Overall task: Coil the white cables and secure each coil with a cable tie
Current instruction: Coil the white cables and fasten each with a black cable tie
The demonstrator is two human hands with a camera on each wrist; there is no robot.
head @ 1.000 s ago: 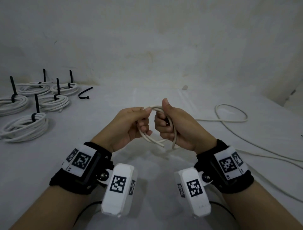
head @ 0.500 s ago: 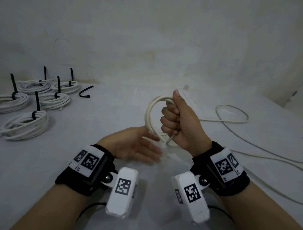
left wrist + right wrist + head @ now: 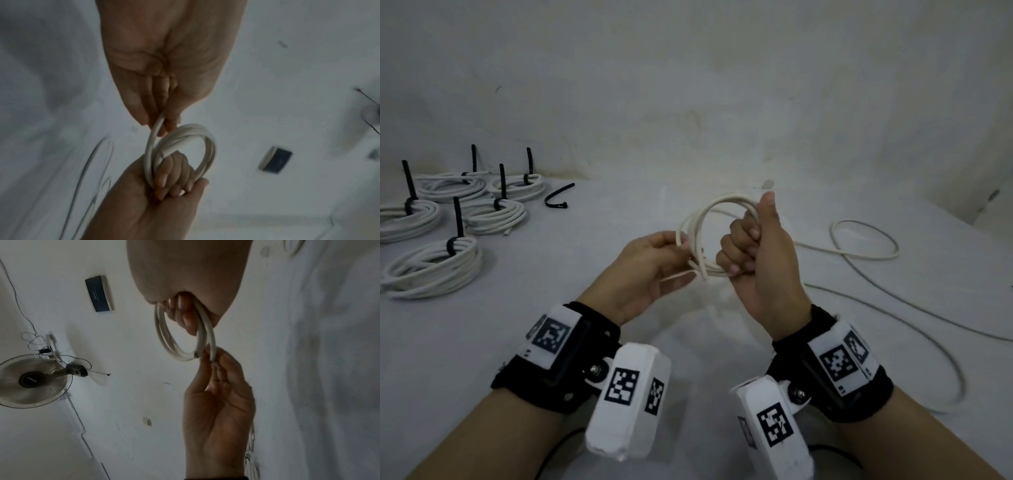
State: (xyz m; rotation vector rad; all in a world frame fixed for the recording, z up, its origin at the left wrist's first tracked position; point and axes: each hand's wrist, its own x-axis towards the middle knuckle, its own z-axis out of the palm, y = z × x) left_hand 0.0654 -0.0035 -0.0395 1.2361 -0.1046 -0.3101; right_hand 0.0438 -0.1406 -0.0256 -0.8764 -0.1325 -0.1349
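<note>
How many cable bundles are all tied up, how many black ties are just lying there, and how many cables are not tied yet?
Tied coils: 5
Loose black cable tie: 1
Untied white cable: 1, its coiled part held by the right hand, one strand pinched by the left hand
Total: 7

No legible text, brand, number or sign found in any view. The only printed markings are black-and-white square coded patterns on the white wrist units (image 3: 626, 386) and on the black wristbands (image 3: 839, 364); these carry no readable characters.
</note>
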